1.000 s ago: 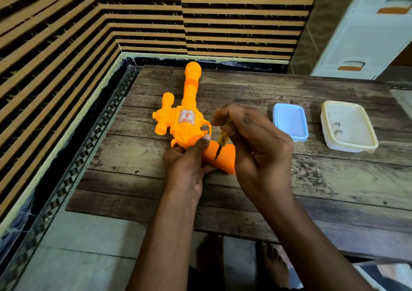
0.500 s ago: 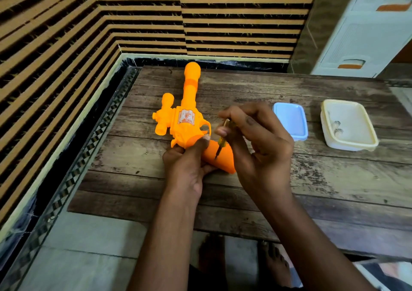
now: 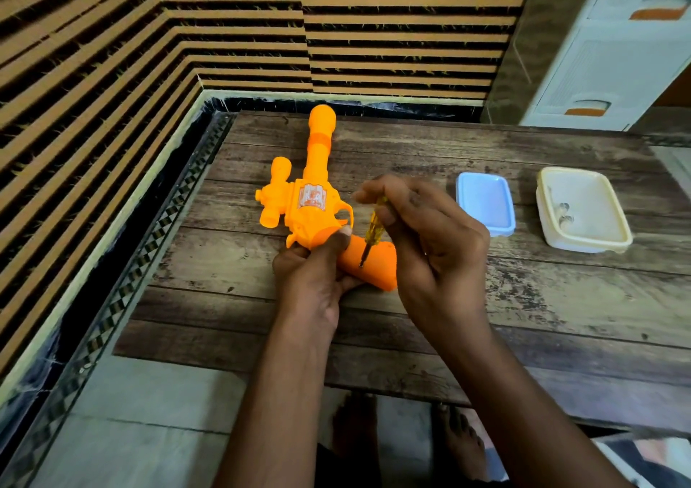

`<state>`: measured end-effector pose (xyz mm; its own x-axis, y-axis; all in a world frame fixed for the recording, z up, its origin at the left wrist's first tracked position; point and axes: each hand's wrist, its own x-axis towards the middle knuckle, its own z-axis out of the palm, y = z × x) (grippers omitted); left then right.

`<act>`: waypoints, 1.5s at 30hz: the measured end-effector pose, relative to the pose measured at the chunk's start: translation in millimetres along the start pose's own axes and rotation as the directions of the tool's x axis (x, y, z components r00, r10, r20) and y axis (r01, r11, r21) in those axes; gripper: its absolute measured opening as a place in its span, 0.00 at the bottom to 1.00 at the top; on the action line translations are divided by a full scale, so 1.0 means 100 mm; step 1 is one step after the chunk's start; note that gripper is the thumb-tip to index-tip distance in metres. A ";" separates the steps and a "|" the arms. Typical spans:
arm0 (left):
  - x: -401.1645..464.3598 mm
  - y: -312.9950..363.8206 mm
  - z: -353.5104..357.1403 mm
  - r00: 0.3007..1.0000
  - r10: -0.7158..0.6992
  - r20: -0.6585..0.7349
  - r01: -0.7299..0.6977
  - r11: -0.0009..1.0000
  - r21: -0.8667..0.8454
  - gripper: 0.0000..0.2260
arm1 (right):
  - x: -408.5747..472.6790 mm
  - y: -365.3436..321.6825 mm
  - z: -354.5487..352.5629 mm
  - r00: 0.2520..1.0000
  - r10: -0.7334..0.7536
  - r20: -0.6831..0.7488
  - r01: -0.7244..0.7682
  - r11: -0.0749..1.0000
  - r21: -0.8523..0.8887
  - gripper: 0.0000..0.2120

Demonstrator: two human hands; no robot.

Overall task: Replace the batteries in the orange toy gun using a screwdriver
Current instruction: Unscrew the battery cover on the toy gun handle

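Orange toy gun [image 3: 312, 203] lies flat on the wooden table [image 3: 561, 300], barrel pointing away from you, grip toward you.
Your left hand [image 3: 314, 274] curls round the gun where body meets grip, thumb on top. Your right hand [image 3: 422, 240] pinches the yellow-handled screwdriver [image 3: 373, 227] by its top between the fingertips, its tip set on the grip. To the right stand a blue container [image 3: 485, 203] and a cream container [image 3: 583, 208], near each other, apart from the gun.
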<state>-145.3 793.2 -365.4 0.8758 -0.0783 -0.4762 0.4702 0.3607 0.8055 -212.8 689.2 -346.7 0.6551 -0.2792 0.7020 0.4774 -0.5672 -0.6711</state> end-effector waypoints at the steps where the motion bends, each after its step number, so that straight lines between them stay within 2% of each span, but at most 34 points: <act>1: 0.00 0.00 0.00 1.000 0.004 0.004 -0.004 1.000 0.000 0.10 | 0.00 0.00 0.00 1.000 0.004 0.002 -0.004 1.000 0.030 0.11; 3: 0.01 -0.01 -0.01 1.000 0.005 0.008 -0.005 1.000 0.008 0.07 | 0.02 0.00 0.03 1.000 0.003 -0.019 -0.002 0.999 0.053 0.09; 5: 0.02 -0.02 -0.01 1.000 0.003 0.008 -0.003 1.000 0.011 0.09 | 0.03 0.00 0.04 0.999 -0.005 -0.033 0.006 1.000 0.030 0.10; 9: 0.02 -0.02 -0.02 1.000 0.002 0.009 -0.002 1.000 0.017 0.12 | 0.00 -0.03 0.01 1.000 0.014 0.012 -0.014 1.000 0.021 0.17; 13: 0.03 -0.03 -0.03 1.000 0.017 0.016 -0.017 1.000 0.016 0.09 | 0.02 -0.01 0.03 0.999 -0.007 -0.033 0.008 1.000 0.026 0.08; 15: 0.03 -0.03 -0.02 1.000 0.015 0.027 -0.016 1.000 0.007 0.10 | 0.02 0.00 0.03 0.998 -0.010 -0.055 0.011 1.000 0.011 0.08; 19: 0.03 -0.02 -0.02 1.000 0.008 0.016 -0.008 1.000 0.006 0.09 | 0.00 0.00 0.01 1.000 0.007 -0.004 -0.007 1.000 0.004 0.14; 23: 0.04 -0.03 -0.02 1.000 0.020 0.009 -0.020 1.000 0.009 0.08 | 0.02 -0.01 0.06 0.997 -0.032 -0.070 0.033 0.999 0.002 0.08; 25: 0.04 -0.03 -0.02 1.000 0.022 0.019 -0.022 1.000 0.003 0.09 | 0.01 0.00 0.05 0.996 -0.034 -0.080 0.033 0.999 -0.015 0.10; 28: 0.02 -0.02 -0.03 0.999 0.024 0.033 -0.024 1.000 0.005 0.08 | -0.01 0.00 0.03 1.000 -0.024 -0.021 0.024 1.000 -0.003 0.17; 30: 0.02 -0.02 -0.03 0.999 0.030 0.029 -0.030 0.999 0.017 0.08 | -0.01 -0.02 0.04 0.999 -0.037 -0.004 0.037 0.999 0.011 0.14; 32: 0.02 -0.02 -0.02 0.999 0.030 0.024 -0.031 0.999 0.027 0.09 | 0.00 -0.03 0.07 0.998 -0.046 -0.041 0.046 0.999 0.004 0.11; 35: 0.04 -0.04 -0.02 0.999 0.028 0.022 -0.028 1.000 0.007 0.10 | -0.02 -0.01 0.07 0.994 -0.031 -0.107 0.025 0.998 -0.053 0.15; 38: 0.04 -0.05 -0.03 0.999 0.032 0.024 -0.031 0.999 -0.005 0.14 | -0.03 0.01 0.06 0.996 -0.031 -0.087 0.027 0.999 -0.045 0.19; 41: 0.03 -0.03 -0.03 1.000 0.027 0.015 -0.027 1.000 0.004 0.13 | -0.03 0.00 0.07 0.998 -0.042 -0.055 0.041 0.999 -0.024 0.14; 43: 0.03 -0.03 -0.03 1.000 0.021 0.016 -0.021 1.000 0.018 0.09 | -0.02 -0.01 0.08 0.996 -0.049 -0.071 0.046 0.998 -0.050 0.10; 45: 0.04 -0.04 -0.03 1.000 0.016 0.022 -0.016 1.000 0.010 0.07 | -0.01 0.01 0.08 0.994 -0.039 -0.100 0.030 0.995 -0.091 0.10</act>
<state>-144.1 794.1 -371.0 0.8854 -0.0933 -0.4553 0.4570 0.3529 0.8164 -208.6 695.1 -349.5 0.5738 -0.3330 0.7482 0.4415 -0.6437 -0.6251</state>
